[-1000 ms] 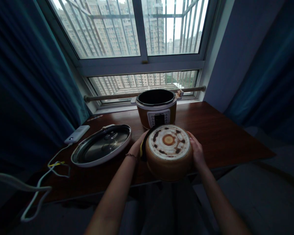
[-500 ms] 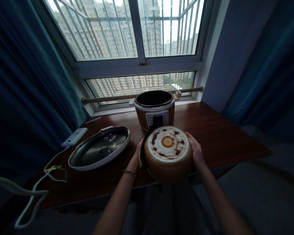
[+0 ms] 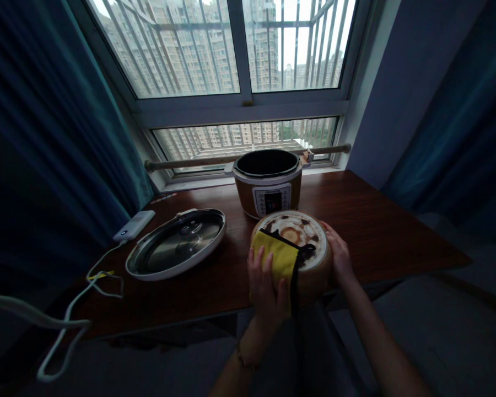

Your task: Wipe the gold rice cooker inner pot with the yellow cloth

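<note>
Holding the pot: both hands have the brown pot (image 3: 320, 251) between them, its stained pale underside turned up, at the table's near edge, in front of the cooker (image 3: 268, 193) and a little right of it.
Left hand: this one (image 3: 267, 286) is spread over the yellow cloth (image 3: 278, 256) and presses it to the pot's left side; a bracelet (image 3: 247, 358) circles the wrist.
Right hand: curved bare against the pot's right side (image 3: 339, 255), fingertips near the rim of the underside; the rest of its hold is hidden.
Cloth: black-edged, with a black loop lying on the underside and a black strip hanging down; it hides part of the underside.
Cooker panel: on the cooker's front, facing the person; the pot sits close before it in this view.
Cooker top: uncovered, dark inside.
Lid: left of the cooker and nearer the person, the lid (image 3: 177, 245) lies with its shiny inner face up.
White box: farther left of the cooker, beyond the lid, the box (image 3: 134, 225) joins a pale cable (image 3: 68, 317) running toward the person.
Behind the cooker: a rod (image 3: 202, 162) crosses before the barred window (image 3: 182, 60).
Under the cooker: a red-brown table (image 3: 367, 220).
</note>
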Demonstrator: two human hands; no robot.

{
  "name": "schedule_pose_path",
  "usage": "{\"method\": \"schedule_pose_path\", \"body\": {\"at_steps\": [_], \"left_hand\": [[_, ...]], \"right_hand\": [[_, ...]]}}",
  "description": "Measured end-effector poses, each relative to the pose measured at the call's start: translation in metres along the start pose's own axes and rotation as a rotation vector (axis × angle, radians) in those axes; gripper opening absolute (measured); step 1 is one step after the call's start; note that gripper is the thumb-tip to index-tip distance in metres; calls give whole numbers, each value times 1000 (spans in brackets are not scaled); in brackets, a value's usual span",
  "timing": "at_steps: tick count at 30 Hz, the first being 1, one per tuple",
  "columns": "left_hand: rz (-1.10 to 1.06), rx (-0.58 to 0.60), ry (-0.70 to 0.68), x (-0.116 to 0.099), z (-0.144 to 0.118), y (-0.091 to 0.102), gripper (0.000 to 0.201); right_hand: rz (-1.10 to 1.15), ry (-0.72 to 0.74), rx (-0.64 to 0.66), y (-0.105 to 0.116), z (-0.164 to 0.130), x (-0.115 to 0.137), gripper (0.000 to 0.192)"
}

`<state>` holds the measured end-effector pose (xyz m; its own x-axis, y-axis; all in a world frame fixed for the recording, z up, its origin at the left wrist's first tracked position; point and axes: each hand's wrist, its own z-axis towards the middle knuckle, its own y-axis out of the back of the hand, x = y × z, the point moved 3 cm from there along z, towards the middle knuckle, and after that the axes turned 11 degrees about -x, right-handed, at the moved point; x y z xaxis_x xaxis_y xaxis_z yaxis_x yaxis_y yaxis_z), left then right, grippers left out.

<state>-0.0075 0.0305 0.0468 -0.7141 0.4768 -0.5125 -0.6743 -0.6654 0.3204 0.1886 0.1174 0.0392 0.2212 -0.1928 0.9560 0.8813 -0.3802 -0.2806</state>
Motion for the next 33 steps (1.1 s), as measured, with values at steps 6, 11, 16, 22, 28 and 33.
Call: {"method": "schedule_pose_path", "body": {"at_steps": [6,11,16,22,28,33], "left_hand": [[313,114,-433,-50,-40,-27,52],[380,177,-607,-58,-41,-33,44],[291,163,-594,-56,-16,-20,45],[213,258,-362,-59,15,-12,47],[208,373,-109,-34,58,-8,35],[122,615,-8,7,97,-12,37]], "right_hand": [[-50,-15,22,1,7,1,56],[-77,4,72,5,10,1,58],[-71,17,77,5,12,-2,56],[-57,-28,40,3,12,-6,58],[-59,46,50,4,5,-1,49],[-58,28,58,3,4,2,51]]}}
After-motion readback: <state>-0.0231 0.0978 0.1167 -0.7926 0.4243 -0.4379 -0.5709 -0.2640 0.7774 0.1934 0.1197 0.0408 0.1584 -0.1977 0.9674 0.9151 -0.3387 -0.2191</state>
